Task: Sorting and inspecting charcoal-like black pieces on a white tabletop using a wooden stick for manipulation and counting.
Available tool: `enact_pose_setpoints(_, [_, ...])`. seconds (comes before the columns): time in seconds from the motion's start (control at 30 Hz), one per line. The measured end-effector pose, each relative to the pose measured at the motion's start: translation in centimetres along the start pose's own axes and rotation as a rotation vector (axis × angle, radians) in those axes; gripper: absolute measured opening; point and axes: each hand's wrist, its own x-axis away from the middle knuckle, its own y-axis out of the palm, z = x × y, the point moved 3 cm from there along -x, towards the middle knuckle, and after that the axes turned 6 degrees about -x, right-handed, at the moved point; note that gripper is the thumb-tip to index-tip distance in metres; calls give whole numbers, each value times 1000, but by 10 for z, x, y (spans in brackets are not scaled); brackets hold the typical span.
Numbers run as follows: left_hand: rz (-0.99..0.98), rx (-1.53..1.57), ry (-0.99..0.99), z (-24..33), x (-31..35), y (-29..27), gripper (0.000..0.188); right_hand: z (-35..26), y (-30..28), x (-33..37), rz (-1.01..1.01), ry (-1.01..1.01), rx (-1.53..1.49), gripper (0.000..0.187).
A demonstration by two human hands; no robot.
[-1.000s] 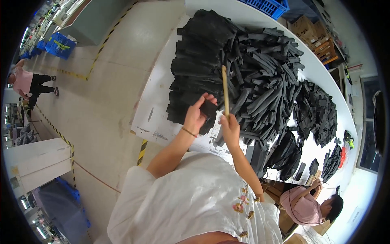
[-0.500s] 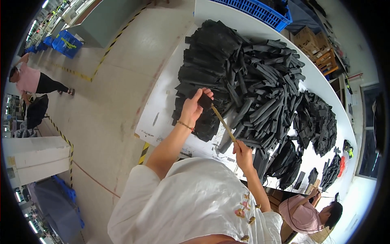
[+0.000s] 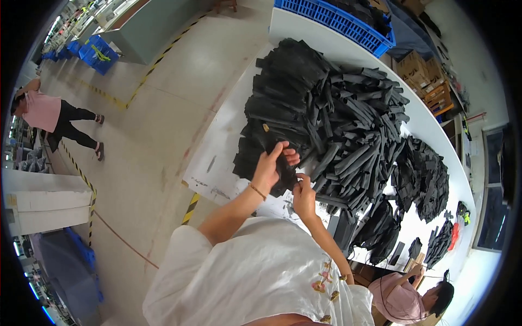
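Observation:
My left hand (image 3: 270,173) is closed round a black fabric piece (image 3: 283,169), with its fingers curled. Close by on the right, my right hand (image 3: 304,198) pinches the near end of the same fabric, fingers bent together. A small tan tip (image 3: 266,127) shows beyond my left hand; it looks like the end of the wooden stick, whose length is hidden, apparently inside the fabric. Both hands are over the white table's near left corner. Beneath and beyond them lies a row of stacked black fabric strips (image 3: 277,103).
A loose heap of black strips (image 3: 359,152) covers the table's middle, with more black piles (image 3: 424,168) to the right. A blue crate (image 3: 342,24) stands at the far edge. One person (image 3: 399,296) sits at the right; another (image 3: 46,114) stands at far left.
The stick, exposed between my hands before, is now covered by black fabric except for a tan tip. My right hand has moved up and left, close to my left hand.

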Motion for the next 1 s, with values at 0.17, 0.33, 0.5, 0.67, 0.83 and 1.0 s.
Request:
enact_pose_setpoints(0.17, [177,57,124,-5,-5,-3,25,-3,10,0,63,-3,-19,27])
enact_pose_setpoints(0.33, [319,-76,170,12,-15,-8,16,2,5,36,-109,-1,144,12])
enact_pose_setpoints(0.5, [262,-123,136,17,-30,-22,18,18,-24,77,-256,178,78,10])
enact_pose_setpoints(0.67, [204,-216,374,69,-49,-43,39,0,-46,93,-270,326,-28,12])
enact_pose_setpoints(0.83, [507,-347,72,9,-7,-34,47,-2,-46,76,-228,356,-19,13])
enact_pose_setpoints(1.0, [108,-78,-243,2,-37,-19,23,-8,-46,78,-267,221,-38,14])
